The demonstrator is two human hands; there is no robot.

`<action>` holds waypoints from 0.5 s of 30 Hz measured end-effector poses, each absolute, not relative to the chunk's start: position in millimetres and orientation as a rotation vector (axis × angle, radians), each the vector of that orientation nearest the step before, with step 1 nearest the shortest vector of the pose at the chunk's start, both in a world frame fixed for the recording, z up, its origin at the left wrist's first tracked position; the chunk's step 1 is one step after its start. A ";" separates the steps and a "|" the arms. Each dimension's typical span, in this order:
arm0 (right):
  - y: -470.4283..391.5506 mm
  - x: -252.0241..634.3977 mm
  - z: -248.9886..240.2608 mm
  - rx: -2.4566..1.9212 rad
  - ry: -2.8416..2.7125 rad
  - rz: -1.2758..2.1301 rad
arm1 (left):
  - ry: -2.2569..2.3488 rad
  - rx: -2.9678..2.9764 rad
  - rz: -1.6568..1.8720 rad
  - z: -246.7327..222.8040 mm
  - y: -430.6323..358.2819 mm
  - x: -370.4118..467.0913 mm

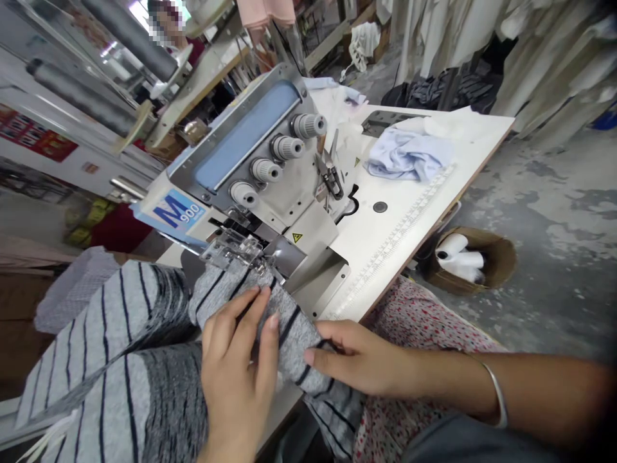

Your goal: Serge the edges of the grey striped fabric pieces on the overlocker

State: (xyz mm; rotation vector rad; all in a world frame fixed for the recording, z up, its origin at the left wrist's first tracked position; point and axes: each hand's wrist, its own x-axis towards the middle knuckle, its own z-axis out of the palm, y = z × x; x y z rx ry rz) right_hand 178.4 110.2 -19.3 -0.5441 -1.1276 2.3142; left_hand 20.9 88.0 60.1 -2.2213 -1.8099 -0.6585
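Note:
A grey fabric piece with dark stripes (289, 334) runs from under the presser area of a sewing machine (241, 148) down over the table's front edge. My left hand (241, 354) lies on this fabric close to the needle area, fingers spread and fingertips pressing on it. Further down the strip, my right hand (357, 357) pinches the fabric's edge between thumb and fingers. The part of the cloth beneath the presser foot is hidden by the clear guard (236, 247).
Stacks of striped grey pieces (110, 308) stand at the left. Light blue cloth (409, 151) lies on the white tabletop (385, 238), and thread snips (330, 177) rest against the machine. A bin with white cones (496, 263) is at the right. A person is partly visible at the top.

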 end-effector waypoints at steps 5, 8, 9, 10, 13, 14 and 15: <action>113.7 181.9 -16.3 -0.536 -1.226 2.233 | -1.821 -2.333 -0.582 61.1 88.6 2.0; 114.0 181.4 -15.2 -0.490 -1.164 2.247 | -1.804 -2.361 -0.525 62.8 90.8 -4.2; 113.6 181.8 -15.6 -0.466 -1.128 2.270 | -1.794 -2.355 -0.519 61.4 87.8 -1.6; 112.7 183.0 -16.6 -0.431 -1.086 2.296 | -1.791 -2.334 -0.525 58.1 82.3 3.8; 107.1 191.8 -23.0 -0.335 -0.963 2.410 | -1.842 -2.272 -0.582 36.8 50.7 33.6; 104.3 196.4 -26.0 -0.338 -0.942 2.451 | -1.848 -2.268 -0.587 27.1 37.0 45.1; 101.2 201.4 -29.0 -0.359 -0.917 2.497 | -1.835 -2.264 -0.575 17.4 23.1 55.6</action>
